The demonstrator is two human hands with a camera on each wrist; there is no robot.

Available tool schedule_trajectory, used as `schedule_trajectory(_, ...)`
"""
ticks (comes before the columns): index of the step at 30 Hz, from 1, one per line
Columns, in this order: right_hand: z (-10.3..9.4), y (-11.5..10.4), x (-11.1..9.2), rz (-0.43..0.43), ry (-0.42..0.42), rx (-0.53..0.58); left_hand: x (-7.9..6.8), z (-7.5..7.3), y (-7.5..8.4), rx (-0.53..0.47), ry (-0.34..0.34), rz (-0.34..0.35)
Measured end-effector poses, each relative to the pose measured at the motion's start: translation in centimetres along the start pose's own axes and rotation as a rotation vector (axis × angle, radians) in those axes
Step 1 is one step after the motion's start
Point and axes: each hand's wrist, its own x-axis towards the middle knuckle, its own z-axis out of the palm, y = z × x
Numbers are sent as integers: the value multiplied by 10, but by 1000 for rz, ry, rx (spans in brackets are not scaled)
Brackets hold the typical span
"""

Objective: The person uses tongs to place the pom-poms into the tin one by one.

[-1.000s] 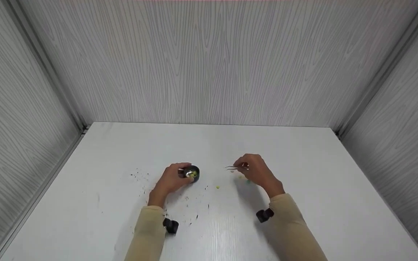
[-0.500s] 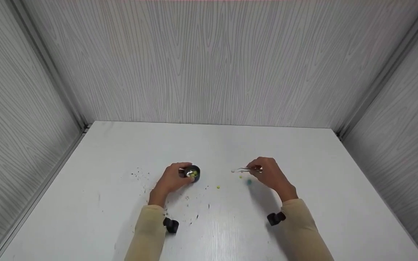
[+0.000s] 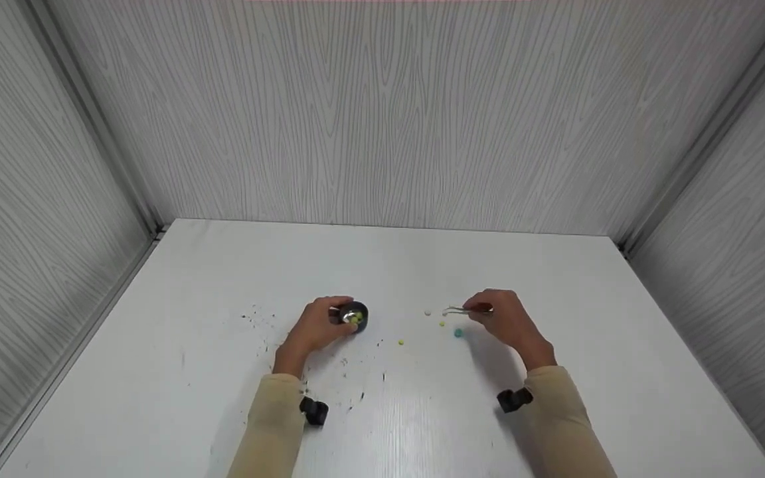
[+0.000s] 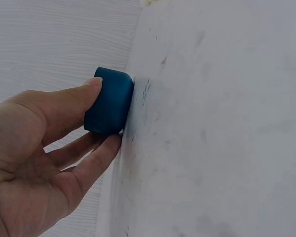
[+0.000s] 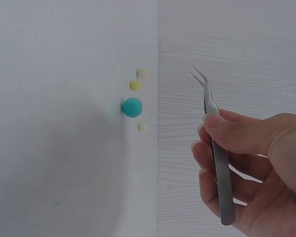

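My left hand (image 3: 315, 326) grips a small round cup (image 3: 354, 317) between thumb and fingers. Several yellow-green little balls show inside it in the head view. In the left wrist view, the cup (image 4: 113, 101) is dark blue and its contents are hidden. My right hand (image 3: 505, 320) pinches steel tweezers (image 5: 218, 153) with bent tips. Those tips are slightly parted, with nothing between them in the right wrist view. Near them on the table are a teal ball (image 3: 458, 333), a small yellow ball (image 3: 441, 324) and a white ball (image 3: 427, 313). A second white ball (image 5: 143, 127) also lies there.
Another yellow ball (image 3: 401, 342) lies between the hands on the white table (image 3: 382, 265). Dark specks and scratches mark the tabletop around the left hand. Wood-grain panels (image 3: 382, 119) wall the back and both sides. Each wrist carries a black camera (image 3: 514, 400).
My right hand has shifted right with the tweezers, so the white, yellow and teal balls show more plainly. The left hand and cup stay practically in place.
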Motion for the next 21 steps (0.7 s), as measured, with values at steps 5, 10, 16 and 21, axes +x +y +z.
schedule_trajectory(5,-6,9,-2,10,0,-4,0,0,2,10,3,-1)
schedule_trajectory(10,-10,20,-7,59,-27,-16,-1,2,2,8,-1,-21)
schedule_trajectory(16,-13,28,-10,116,-93,-21,-1,1,1,12,0,-23)
schedule_trajectory(21,-13,30,-10,141,-133,-6,-1,0,0,5,3,-16)
